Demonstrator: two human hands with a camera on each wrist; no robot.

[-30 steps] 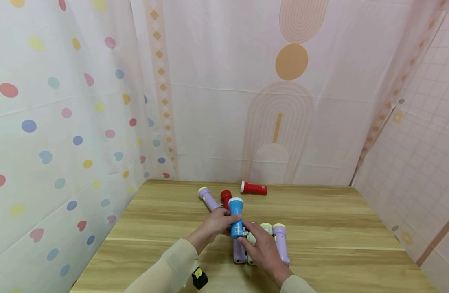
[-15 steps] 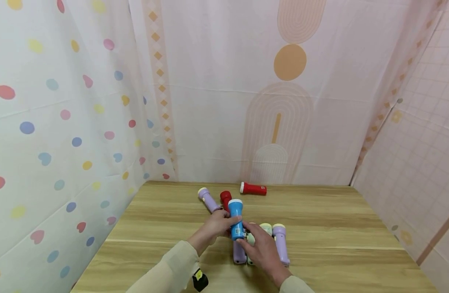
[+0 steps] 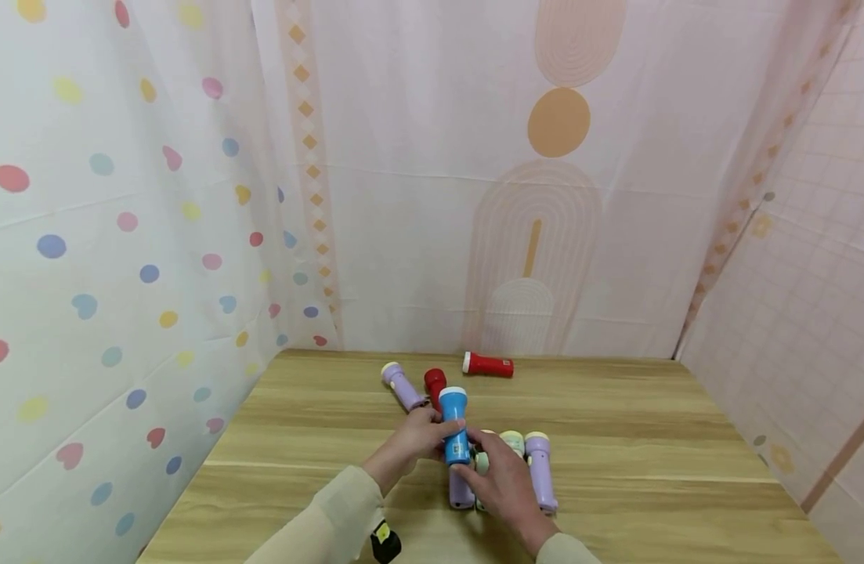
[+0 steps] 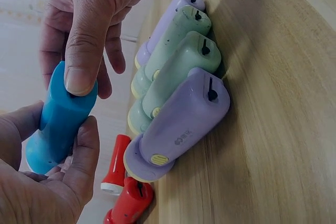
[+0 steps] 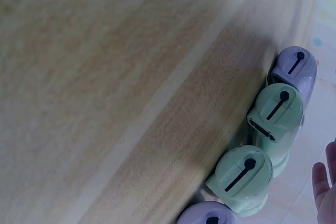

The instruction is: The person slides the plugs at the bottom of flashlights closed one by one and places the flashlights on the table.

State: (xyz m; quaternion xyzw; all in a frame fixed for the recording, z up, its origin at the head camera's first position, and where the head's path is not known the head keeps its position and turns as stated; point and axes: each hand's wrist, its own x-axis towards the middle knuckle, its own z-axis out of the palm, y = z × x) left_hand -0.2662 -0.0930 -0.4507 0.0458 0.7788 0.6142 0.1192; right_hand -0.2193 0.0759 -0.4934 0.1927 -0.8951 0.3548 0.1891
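Note:
My left hand [image 3: 419,435] grips a blue flashlight [image 3: 454,403] with a white head rim, thumb across its body, above the table. At the tail end is my right hand [image 3: 505,482]. In the left wrist view its thumb [image 4: 81,77] presses on the blue tail, with its other fingers behind. Below the hands, purple and green flashlights lie side by side: a purple one [image 4: 184,124] nearest, two green ones [image 4: 184,72] in the middle, another purple one [image 3: 540,470] at the right end. Each tail has a dark keyhole-shaped slot.
Farther back on the wooden table [image 3: 636,439] lie a purple flashlight [image 3: 403,385], a red flashlight [image 3: 435,380] partly hidden by the blue one, and another red flashlight [image 3: 489,365] near the back edge. A patterned curtain [image 3: 403,235] hangs behind. By the left sleeve is a black object [image 3: 385,542].
Both hands and the blue flashlight have shifted only slightly in the head view. A small white piece beside the flashlight's tail, visible earlier, no longer shows.

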